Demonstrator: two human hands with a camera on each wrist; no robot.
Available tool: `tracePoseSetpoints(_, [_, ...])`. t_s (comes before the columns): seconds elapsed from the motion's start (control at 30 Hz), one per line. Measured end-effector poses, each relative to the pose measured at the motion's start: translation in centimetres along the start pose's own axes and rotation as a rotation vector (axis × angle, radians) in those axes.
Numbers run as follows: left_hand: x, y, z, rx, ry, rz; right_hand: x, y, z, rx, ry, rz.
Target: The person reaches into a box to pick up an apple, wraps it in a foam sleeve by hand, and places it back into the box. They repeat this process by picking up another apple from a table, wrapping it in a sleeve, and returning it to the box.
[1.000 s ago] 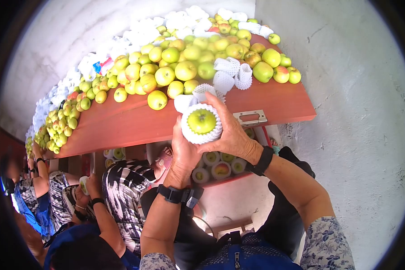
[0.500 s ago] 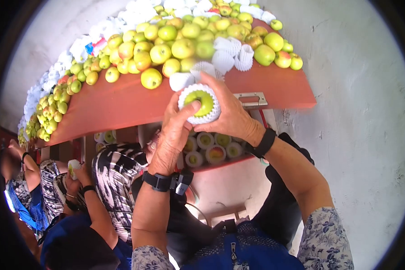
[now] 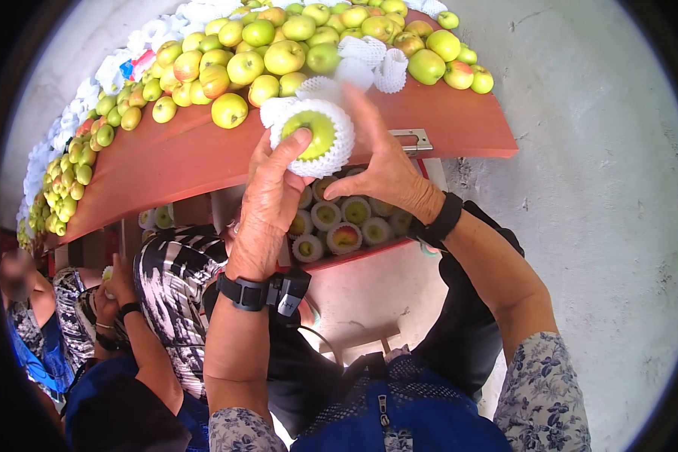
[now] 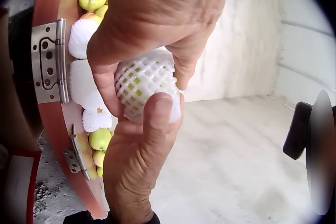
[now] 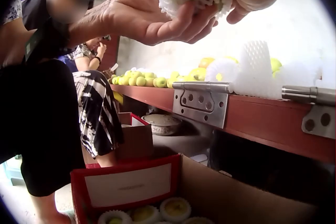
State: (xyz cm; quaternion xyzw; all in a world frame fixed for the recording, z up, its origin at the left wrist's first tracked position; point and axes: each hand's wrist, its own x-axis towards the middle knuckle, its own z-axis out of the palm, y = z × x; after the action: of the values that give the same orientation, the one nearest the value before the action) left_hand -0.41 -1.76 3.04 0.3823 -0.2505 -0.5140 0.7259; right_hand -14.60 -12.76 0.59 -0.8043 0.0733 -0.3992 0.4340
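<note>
A green apple [image 3: 315,128] sits in a white foam net [image 3: 342,147] over the front edge of the red board. My left hand [image 3: 267,181] holds it from the near left, thumb pressed on the apple's top. Beside it is my right hand [image 3: 395,173], its fingers extended and blurred at the net's right side, thumb spread apart from them. In the left wrist view the white mesh [image 4: 139,85] lies between both hands. From the right wrist view, fingers of the left hand [image 5: 139,19] curve under the net.
Loose apples [image 3: 245,68] are heaped along the red board [image 3: 166,158], with white foam nets [image 3: 390,71] among them. Under it stands a red-rimmed box [image 5: 126,174] of netted apples. Another person [image 3: 128,377] sits to the left; a wall [image 3: 572,188] rises at right.
My left thumb has come onto the apple's top. Both hands and the netted apple shift left and upward in view. The right hand has loosened from the net, its fingers straightening.
</note>
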Motion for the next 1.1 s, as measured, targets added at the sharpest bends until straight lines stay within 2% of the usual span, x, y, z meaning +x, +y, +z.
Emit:
tracePoseSetpoints(0.07, [-0.2, 0.1, 0.2, 0.032, -0.006, -0.009, -0.4, 0.1, 0.4, 0.111, -0.061, 0.138])
tracePoseSetpoints(0.1, [-0.4, 0.2, 0.7, 0.0, 0.012, -0.002, -0.4, -0.3, 0.6, 0.109, -0.062, 0.143])
tracePoseSetpoints(0.17, [-0.7, 0.1, 1.1, -0.041, 0.032, 0.002, -0.1, -1.3, 0.7, 0.33, -0.035, 0.22])
tracePoseSetpoints(0.3, [-0.9, 0.2, 1.5, -0.106, 0.003, 0.028, 0.3, -1.3, 0.7, 0.176, -0.075, 0.171])
tracePoseSetpoints(0.37, [-0.7, 0.1, 1.2, -0.148, 0.001, 0.027, 0.8, -1.9, 1.2, 0.529, -0.017, 0.204])
tracePoseSetpoints(0.53, [0.0, 0.2, 0.8, -0.153, -0.009, 0.038, 0.9, -2.1, 1.4, 0.556, -0.06, 0.259])
tracePoseSetpoints(0.6, [-0.1, 0.1, 0.9, -0.169, -0.001, 0.029, 1.2, -2.5, 1.2, 0.699, -0.029, 0.415])
tracePoseSetpoints(0.7, [0.1, 0.3, 1.0, -0.121, 0.026, 0.044, 1.4, -2.1, 0.7, 0.589, -0.065, 0.415])
tracePoseSetpoints(0.83, [0.3, 0.2, 0.5, -0.062, 0.081, 0.02, 1.2, -2.5, 0.4, 0.627, -0.072, 0.414])
tracePoseSetpoints(0.9, [0.0, 0.3, 0.6, 0.041, 0.107, 0.023, 1.2, -2.8, 0.0, 0.581, -0.117, 0.454])
tracePoseSetpoints(1.03, [0.0, 0.5, 0.6, 0.191, 0.124, -0.002, 1.5, -2.6, -1.2, 0.445, -0.158, 0.395])
tracePoseSetpoints(1.1, [0.1, 0.0, 0.2, 0.242, 0.103, -0.005, 1.6, -2.5, -2.3, 0.413, -0.268, 0.588])
